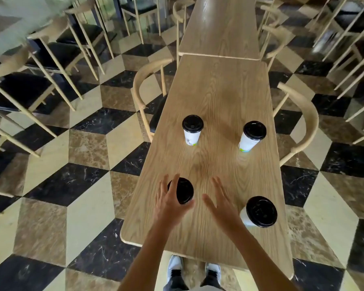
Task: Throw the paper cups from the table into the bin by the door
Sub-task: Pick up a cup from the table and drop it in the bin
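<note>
Several white paper cups with black lids stand upright on the long wooden table (219, 91). One is far left (192, 130), one far right (252, 135), one near right (259, 212), and one near left (184, 193). My left hand (170, 203) curves around the near-left cup from its left and near side, fingers spread, index over the lid's edge and thumb by its near rim. I cannot tell whether it is touching the cup. My right hand (220, 203) hovers flat over the table between the two near cups, fingers apart, holding nothing.
Wooden chairs stand at both sides of the table, one left (147, 85) and one right (303, 114). A second table (221, 28) adjoins the far end. More chairs fill the left and right of the room. The floor is checkered marble. No bin or door shows.
</note>
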The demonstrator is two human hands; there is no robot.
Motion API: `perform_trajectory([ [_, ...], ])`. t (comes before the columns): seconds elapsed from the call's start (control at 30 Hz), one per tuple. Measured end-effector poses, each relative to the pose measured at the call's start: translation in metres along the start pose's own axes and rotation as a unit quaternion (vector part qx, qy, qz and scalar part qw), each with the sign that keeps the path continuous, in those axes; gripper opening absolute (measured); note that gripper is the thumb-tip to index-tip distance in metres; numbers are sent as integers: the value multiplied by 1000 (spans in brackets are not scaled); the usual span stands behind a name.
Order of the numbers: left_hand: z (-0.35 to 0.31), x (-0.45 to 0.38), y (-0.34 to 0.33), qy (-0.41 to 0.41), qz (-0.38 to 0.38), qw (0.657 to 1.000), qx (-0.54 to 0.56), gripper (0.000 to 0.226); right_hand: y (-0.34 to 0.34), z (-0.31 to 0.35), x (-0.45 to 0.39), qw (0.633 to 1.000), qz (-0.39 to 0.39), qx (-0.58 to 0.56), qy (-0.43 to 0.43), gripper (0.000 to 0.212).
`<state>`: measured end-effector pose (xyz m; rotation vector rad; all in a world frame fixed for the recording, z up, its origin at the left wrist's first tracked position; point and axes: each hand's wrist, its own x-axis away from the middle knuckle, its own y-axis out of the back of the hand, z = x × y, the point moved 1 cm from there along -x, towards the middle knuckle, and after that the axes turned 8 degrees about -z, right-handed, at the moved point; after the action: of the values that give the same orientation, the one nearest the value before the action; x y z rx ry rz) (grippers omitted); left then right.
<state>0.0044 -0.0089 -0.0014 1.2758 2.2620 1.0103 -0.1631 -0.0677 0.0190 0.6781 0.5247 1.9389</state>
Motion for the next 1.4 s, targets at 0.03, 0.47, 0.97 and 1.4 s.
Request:
perform_trajectory([
  [0.03, 0, -2, -1, 1, 1, 1000, 4, 96, 0, 1, -2, 1000, 6, -4, 1, 78],
  [0.47, 6, -2, -12, -15, -68, 998, -1, 77, -7, -7, -20, 998, 58, -18, 15, 73],
  [0.97, -37, -3, 50, 96, -71, 967, 227, 78, -5, 4, -22, 995, 33, -92, 37, 71],
  [1.4, -54, -2, 98, 41, 18, 917, 396, 70, 29, 58, -4, 977, -98, -187, 41, 78],
])
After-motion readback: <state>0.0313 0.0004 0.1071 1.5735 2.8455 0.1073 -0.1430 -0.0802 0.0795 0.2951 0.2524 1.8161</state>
